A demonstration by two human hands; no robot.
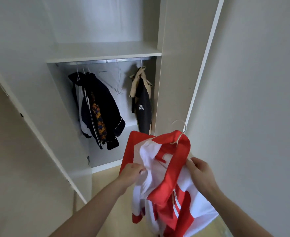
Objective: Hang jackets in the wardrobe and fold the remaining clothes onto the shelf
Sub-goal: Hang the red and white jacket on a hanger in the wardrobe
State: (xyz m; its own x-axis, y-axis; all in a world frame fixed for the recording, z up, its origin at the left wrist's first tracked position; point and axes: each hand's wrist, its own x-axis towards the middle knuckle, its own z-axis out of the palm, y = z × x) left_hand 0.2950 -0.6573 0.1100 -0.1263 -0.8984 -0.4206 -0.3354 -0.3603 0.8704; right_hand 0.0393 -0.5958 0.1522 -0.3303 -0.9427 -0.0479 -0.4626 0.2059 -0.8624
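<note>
A red and white jacket [168, 177] hangs in front of me on a white hanger [181, 130] whose hook pokes out above the red collar. My left hand [132, 173] pinches the white inner fabric on the jacket's left side. My right hand [199, 171] grips the jacket's right shoulder edge near the collar. Ahead stands the open wardrobe with a metal rail [103, 61] under a white shelf [105, 53]. On the rail hang dark jackets [99, 106] at the left and a beige and black jacket [141, 98] at the right.
Empty wire hangers [117, 81] hang mid-rail between the two groups of jackets. The left wardrobe door [21, 134] stands open beside me, and the right door edge [204, 60] juts out next to a white wall. Light wooden floor [106, 182] lies below.
</note>
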